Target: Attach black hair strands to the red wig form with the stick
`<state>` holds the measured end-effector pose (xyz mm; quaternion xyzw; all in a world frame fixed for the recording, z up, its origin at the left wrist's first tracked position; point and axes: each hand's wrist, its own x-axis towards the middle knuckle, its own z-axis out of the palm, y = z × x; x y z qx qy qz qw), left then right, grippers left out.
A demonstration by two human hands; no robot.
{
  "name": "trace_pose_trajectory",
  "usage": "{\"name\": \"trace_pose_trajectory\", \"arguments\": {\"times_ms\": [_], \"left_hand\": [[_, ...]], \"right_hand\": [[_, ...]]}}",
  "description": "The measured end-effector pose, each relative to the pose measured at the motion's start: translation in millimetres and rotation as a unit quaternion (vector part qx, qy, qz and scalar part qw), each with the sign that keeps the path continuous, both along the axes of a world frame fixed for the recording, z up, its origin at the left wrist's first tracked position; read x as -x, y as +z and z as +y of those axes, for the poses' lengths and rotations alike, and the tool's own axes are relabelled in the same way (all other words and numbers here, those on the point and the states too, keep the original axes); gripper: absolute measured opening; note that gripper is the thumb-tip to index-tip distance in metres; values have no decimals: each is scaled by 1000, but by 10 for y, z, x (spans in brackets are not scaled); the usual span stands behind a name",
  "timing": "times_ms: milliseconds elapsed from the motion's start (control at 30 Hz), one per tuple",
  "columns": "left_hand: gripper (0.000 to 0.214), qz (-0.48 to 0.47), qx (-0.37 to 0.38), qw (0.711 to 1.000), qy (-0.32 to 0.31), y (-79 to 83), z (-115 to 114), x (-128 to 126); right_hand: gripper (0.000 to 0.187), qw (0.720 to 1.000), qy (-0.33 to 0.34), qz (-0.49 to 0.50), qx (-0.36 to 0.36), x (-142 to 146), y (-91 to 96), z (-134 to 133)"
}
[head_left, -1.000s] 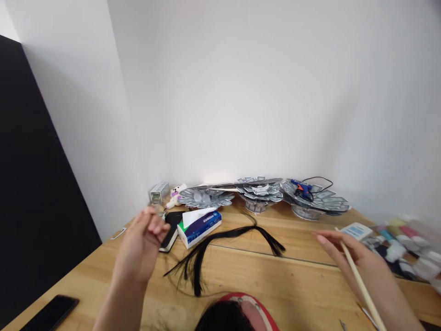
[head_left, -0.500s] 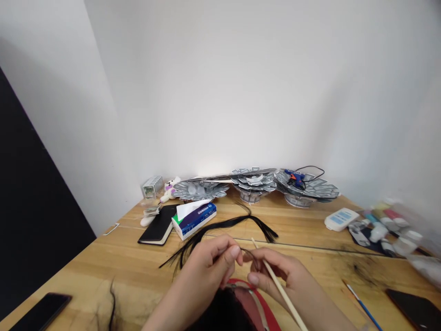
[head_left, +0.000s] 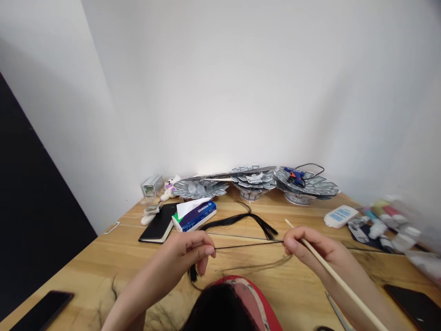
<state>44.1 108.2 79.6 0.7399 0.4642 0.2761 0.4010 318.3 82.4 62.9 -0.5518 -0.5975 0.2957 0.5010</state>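
Note:
My left hand (head_left: 188,253) pinches one end of a thin black hair strand (head_left: 248,244), which runs taut across to my right hand (head_left: 310,250). The right hand pinches the other end and also holds a long pale wooden stick (head_left: 339,280) that slants toward the lower right. Below my hands, at the bottom edge, sits a red form topped with black hair (head_left: 230,303). A larger bundle of black hair (head_left: 241,220) lies on the wooden table (head_left: 103,257) just beyond the hands.
A tissue pack (head_left: 195,214) and black notebook (head_left: 158,223) lie at the left. Silver card-flower pieces (head_left: 255,181) with a blue glue gun (head_left: 292,175) line the wall. Paint bottles (head_left: 382,223) crowd the right. Dark phones lie at the lower left (head_left: 41,310) and lower right (head_left: 413,305).
My hands came together over the red form, took hold of a hair strand, then moved apart, stretching it taut. The view has shifted slightly.

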Motion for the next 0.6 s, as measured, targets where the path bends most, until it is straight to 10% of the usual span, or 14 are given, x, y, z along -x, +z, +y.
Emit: {"name": "trace_pose_trajectory", "arguments": {"times_ms": [200,333,600], "left_hand": [[25,32,-33,998,38,-29,26,-45],[62,5,-78,994,81,-45,-102,-120],[68,-282,11,955,-94,-201,-405,-645]], "right_hand": [[23,998,-36,-18,-39,111,101,-149],[24,995,-24,-82,-52,141,75,-184],[20,975,98,-118,-163,321,53,-340]]}}
